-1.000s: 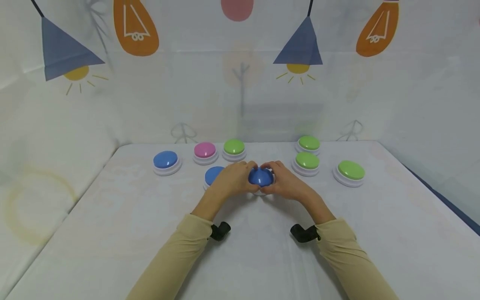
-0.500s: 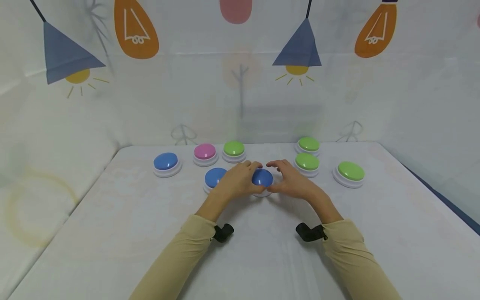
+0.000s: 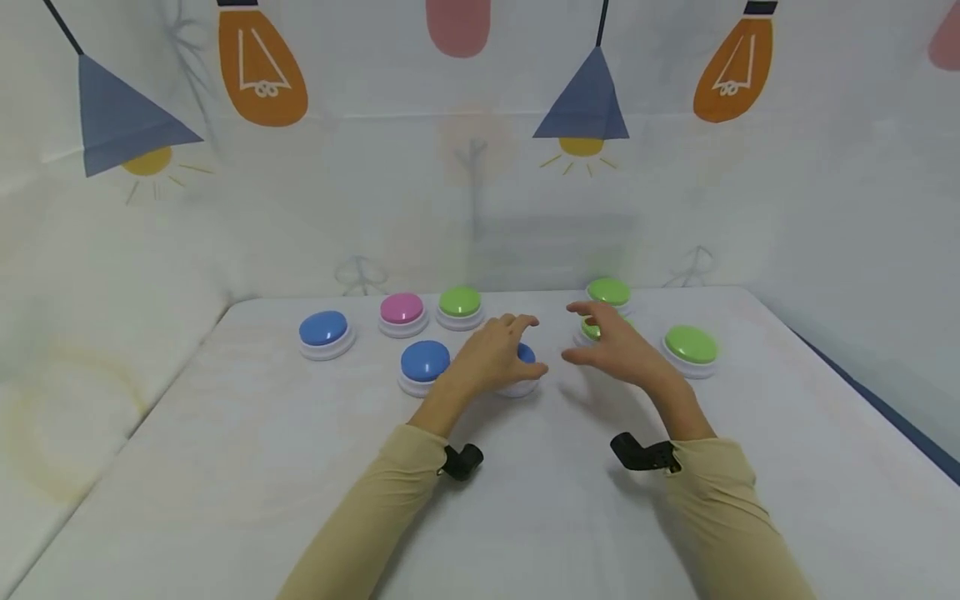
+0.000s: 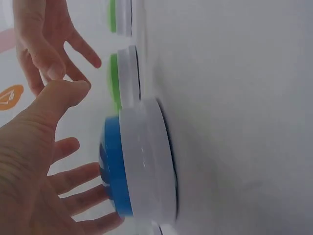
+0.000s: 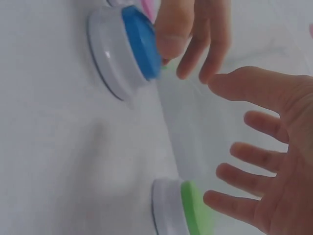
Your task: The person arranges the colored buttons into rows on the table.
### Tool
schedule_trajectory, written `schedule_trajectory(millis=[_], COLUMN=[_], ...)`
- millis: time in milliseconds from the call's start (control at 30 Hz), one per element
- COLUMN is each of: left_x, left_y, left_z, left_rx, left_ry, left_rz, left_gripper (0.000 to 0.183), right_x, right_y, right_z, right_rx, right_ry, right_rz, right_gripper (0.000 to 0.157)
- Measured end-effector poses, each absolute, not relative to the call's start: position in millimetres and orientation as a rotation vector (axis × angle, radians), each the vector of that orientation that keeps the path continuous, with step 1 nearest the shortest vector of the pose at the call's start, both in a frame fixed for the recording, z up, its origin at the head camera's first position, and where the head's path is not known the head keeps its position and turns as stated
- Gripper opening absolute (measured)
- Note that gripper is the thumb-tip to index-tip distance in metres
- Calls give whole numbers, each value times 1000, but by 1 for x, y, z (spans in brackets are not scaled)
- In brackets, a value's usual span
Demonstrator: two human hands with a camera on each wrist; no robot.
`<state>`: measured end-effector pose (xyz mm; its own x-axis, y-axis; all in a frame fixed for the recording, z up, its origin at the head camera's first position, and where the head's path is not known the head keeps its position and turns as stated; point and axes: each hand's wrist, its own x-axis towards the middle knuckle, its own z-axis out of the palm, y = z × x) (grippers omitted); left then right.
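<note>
A blue push button with a white round base (image 3: 527,355) stands on the white table, partly covered by my left hand (image 3: 487,360). That hand hovers at it with spread, bent fingers and holds nothing. In the left wrist view, its fingers pass beside the button's blue dome (image 4: 116,166); whether they touch cannot be told. My right hand (image 3: 622,350) is to the right, apart from the blue button, thumb and fingers spread around nothing. It partly hides a green button (image 3: 591,329), whose green top (image 5: 194,208) lies near its fingers in the right wrist view.
Two more blue buttons (image 3: 424,361) (image 3: 323,328), a pink button (image 3: 401,308) and a green button (image 3: 460,302) stand to the left. Further green buttons (image 3: 609,291) (image 3: 692,344) stand to the right. A printed cloth wall (image 3: 405,192) rises behind the table (image 3: 540,508).
Both hands were around the blue button with fingertips nearly meeting. My right hand has moved right, away from it, and the left fingers have opened wider. The button stayed in place.
</note>
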<state>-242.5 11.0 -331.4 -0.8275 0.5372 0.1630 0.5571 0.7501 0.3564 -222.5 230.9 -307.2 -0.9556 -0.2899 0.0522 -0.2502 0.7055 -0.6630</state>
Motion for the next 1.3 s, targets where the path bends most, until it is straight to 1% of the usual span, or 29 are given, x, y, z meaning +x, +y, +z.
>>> schedule_trajectory(millis=[300, 700, 900, 1100, 1300], left_x=[-248, -268, -273, -273, -270], left_y=[44, 84, 96, 104, 108], left_z=[-330, -333, -336, -343, -345], left_rx=[-912, -897, -894, -882, -844], left_ry=[-2894, -2895, -2887, -2900, -2956], left_rz=[-645, -763, -748, -593, -471], left_gripper=[75, 82, 84, 84, 78], right_x=[-223, -236, -242, -241, -238], right_y=[260, 287, 288, 282, 277], right_z=[-300, -322, -337, -345, -348], right_rx=[-387, -355, -366, -346, -313], right_ry=[2940, 2993, 3025, 3066, 3075], right_rz=[-1088, -1079, -1102, -996, -876], right_gripper=[73, 73, 73, 72, 73])
